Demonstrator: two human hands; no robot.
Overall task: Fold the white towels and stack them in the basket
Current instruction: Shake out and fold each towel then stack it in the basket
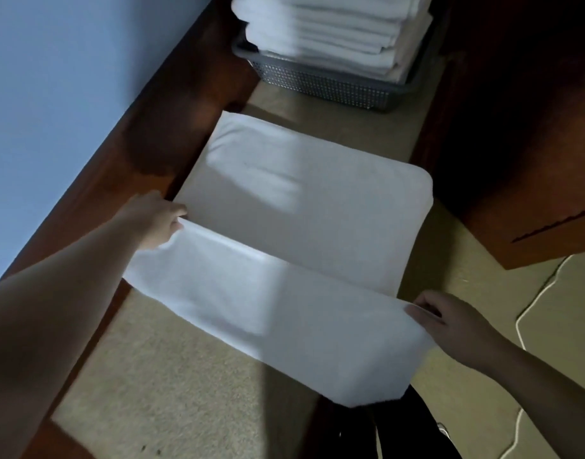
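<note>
A white towel (294, 207) lies spread on the beige carpet. Its near part is lifted and turned over toward the far part, with a fold line running across the middle. My left hand (155, 218) pinches the near edge's left corner. At the right, my right hand (450, 321) pinches the other corner of that raised edge. A grey mesh basket (321, 82) stands at the far end of the carpet. A tall stack of folded white towels (324, 26) fills it and rises above its rim.
A dark wooden baseboard (145, 150) runs along the left under a pale blue wall. A wooden cabinet (523, 134) stands on the right. A white cord (533, 309) lies on the floor at the right. Something dark lies under the towel's near corner.
</note>
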